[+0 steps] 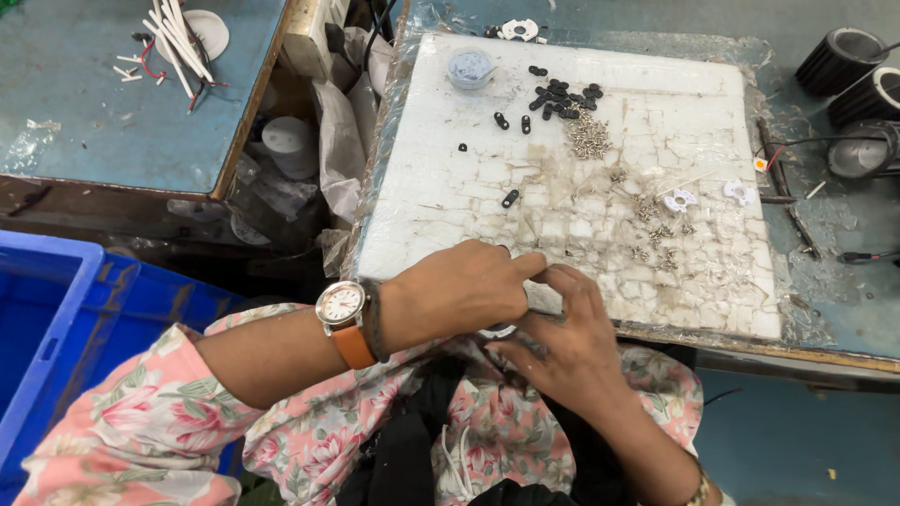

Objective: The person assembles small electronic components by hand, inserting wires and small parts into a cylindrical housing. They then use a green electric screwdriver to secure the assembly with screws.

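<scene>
Both hands meet at the near edge of the white pad (469, 178). The left hand (459, 292) is curled and the right hand (562, 342) is bent under it. They pinch a small white part (499, 330), mostly hidden. Black clips (561, 96) and screws (588, 136) lie far up the pad.

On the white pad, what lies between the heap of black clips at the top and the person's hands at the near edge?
In the head view, one stray black clip lies on the cracked white pad, between the black clip heap and the left hand. The rest is bare pad.
</scene>
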